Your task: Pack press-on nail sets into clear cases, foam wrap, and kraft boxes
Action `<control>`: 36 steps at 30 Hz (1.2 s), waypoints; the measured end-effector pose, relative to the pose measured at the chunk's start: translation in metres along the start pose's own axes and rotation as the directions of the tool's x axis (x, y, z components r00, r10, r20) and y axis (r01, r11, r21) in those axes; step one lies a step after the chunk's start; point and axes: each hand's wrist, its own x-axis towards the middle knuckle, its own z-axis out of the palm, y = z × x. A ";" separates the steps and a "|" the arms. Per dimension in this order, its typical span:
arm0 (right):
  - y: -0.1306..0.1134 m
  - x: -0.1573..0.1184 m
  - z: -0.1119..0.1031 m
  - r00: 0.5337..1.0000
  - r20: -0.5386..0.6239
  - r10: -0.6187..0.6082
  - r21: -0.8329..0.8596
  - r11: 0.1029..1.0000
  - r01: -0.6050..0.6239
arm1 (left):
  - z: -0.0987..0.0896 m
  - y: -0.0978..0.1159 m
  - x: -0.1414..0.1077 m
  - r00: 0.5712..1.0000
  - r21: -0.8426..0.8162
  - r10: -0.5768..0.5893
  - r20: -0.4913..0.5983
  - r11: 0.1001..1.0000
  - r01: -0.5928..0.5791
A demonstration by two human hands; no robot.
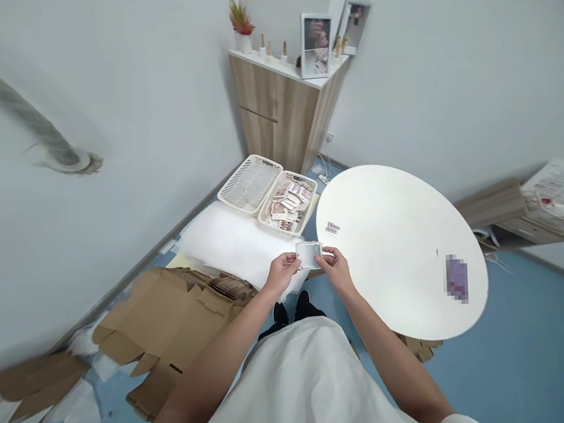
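Between my two hands, in front of my body, is a small clear plastic box (309, 255). My left hand (283, 272) pinches its left edge, and my right hand (335, 268) grips the right edge with the thumb over the front. A small set of press-on nails (332, 228) lies on the white round table (390, 232), just beyond my right hand. Past my left hand, a white basket (301, 232) contains many small cards bearing nails. The basket beside it (225, 196) holds clear plastic pieces.
Flattened cardboard boxes (160, 323) cover the floor at left, near white sheeting (227, 239). A wooden cabinet (277, 112) with picture frames, small bottles and a plant stands in the corner. A blurred purple object (457, 278) lies on the table's right side.
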 end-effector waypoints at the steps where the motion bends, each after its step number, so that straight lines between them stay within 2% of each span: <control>1: 0.002 -0.006 -0.008 1.000 -0.024 -0.012 -0.004 1.000 0.011 | 0.007 -0.003 -0.002 1.000 -0.003 -0.012 0.026 1.000 0.012; 3: 0.008 -0.017 -0.024 0.996 -0.085 -0.039 -0.037 0.999 0.036 | 0.020 -0.009 -0.003 0.997 -0.002 -0.033 0.068 0.999 0.033; 5: 0.015 -0.027 -0.040 0.980 -0.178 -0.085 -0.138 0.989 0.060 | 0.034 -0.015 -0.004 0.993 0.008 -0.049 0.110 0.999 0.048; 8: 0.024 -0.043 -0.066 0.929 -0.309 -0.204 -0.355 0.931 0.086 | 0.062 -0.025 -0.004 0.981 0.039 -0.042 0.190 0.999 0.035; 10: 0.028 -0.054 -0.084 0.906 -0.335 -0.259 -0.433 0.896 0.096 | 0.084 -0.032 -0.005 0.967 0.065 -0.024 0.252 0.998 0.008; 13: 0.033 -0.068 -0.110 0.895 -0.366 -0.255 -0.442 0.894 0.074 | 0.119 -0.042 -0.006 0.940 0.102 -0.004 0.340 0.994 -0.032; 17: 0.035 -0.078 -0.146 0.891 -0.441 -0.105 -0.338 0.939 -0.057 | 0.163 -0.050 -0.008 0.881 0.166 -0.018 0.473 0.984 -0.069; 21: 0.033 -0.075 -0.181 0.908 -0.416 0.051 -0.162 0.978 -0.130 | 0.202 -0.055 -0.009 0.825 0.258 -0.072 0.560 0.962 -0.091; 23: 0.032 -0.070 -0.197 0.914 -0.392 0.105 -0.047 0.990 -0.134 | 0.219 -0.058 -0.007 0.805 0.287 -0.059 0.590 0.947 -0.142; 24: 0.032 -0.067 -0.205 0.916 -0.379 0.133 0.028 0.991 -0.132 | 0.226 -0.060 -0.005 0.807 0.308 -0.039 0.589 0.934 -0.180; 26: 0.033 -0.062 -0.221 0.927 -0.327 0.185 0.209 0.971 -0.120 | 0.239 -0.063 -0.001 0.855 0.367 0.006 0.519 0.902 -0.228; 28: 0.036 -0.058 -0.237 0.938 -0.267 0.223 0.364 0.924 -0.117 | 0.249 -0.066 0.003 0.916 0.416 -0.002 0.400 0.891 -0.180; 29: 0.038 -0.057 -0.244 0.939 -0.251 0.234 0.408 0.905 -0.117 | 0.254 -0.068 0.005 0.932 0.422 -0.044 0.360 0.899 -0.120; 30: 0.040 -0.056 -0.251 0.937 -0.253 0.239 0.428 0.897 -0.114 | 0.259 -0.069 0.006 0.932 0.415 -0.101 0.349 0.908 -0.057; 33: 0.049 -0.053 -0.267 0.926 -0.293 0.239 0.387 0.915 -0.114 | 0.272 -0.074 0.008 0.883 0.380 -0.242 0.401 0.922 0.079; 36: 0.057 -0.051 -0.279 0.940 -0.248 0.236 0.331 0.932 -0.146 | 0.284 -0.079 0.010 0.886 0.380 -0.261 0.384 0.919 0.106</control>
